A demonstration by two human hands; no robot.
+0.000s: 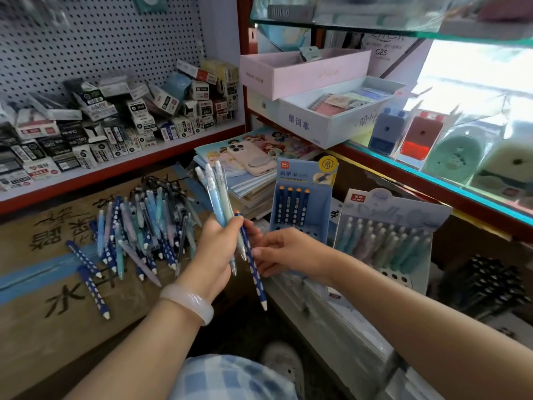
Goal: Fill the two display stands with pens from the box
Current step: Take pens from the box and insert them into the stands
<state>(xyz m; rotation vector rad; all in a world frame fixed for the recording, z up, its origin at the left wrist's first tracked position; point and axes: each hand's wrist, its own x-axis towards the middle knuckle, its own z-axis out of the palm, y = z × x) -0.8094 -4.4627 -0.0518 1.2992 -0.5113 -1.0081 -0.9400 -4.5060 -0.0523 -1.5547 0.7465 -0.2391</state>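
A single wide-angle view from the person's head looks forward and steeply down, close over both forearms, with the left hand (215,249) and right hand (284,252) near the middle. It faces a shop corner: pegboard (86,39) upper left, glass shelves (432,166) bowing away at right.

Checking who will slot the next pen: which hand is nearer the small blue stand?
Right. The right hand is just below the small blue stand, overlapping its base. The left hand, gripping pens, is farther left.
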